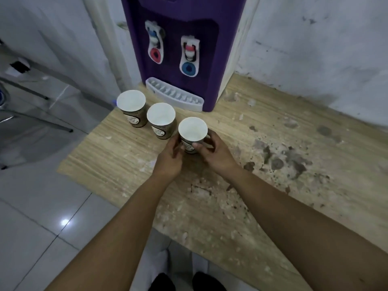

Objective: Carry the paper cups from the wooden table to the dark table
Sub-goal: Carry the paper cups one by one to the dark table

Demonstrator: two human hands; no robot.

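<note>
Pale floor tiles (35, 238) fill the near left of my view, and beside them a worn wooden table (262, 185), its top stained and flaking, runs back to a scuffed white wall (325, 49). I take the nearest paper cup (192, 133) as my landmark. It stands upright on the wooden table with its white inside facing me, and I can see nothing in it. On the near left side of that cup my left hand (169, 158) has its fingers curved against the brown printed wall; on the near right side my right hand (212, 152) wraps round it, thumb lying across the front. So both hands hold this one cup, and its base is hidden behind my fingers, so I cannot tell whether it has left the wood. Just beyond and left of it stands the middle cup (161, 120), close by but apart. Further left and back again is the far cup (132, 108), near the table's left edge. Behind all three, past the landmark cup, a purple water dispenser (184, 38) sits on the table with its white drip tray (175, 97) toward the cups, two taps above it
</note>
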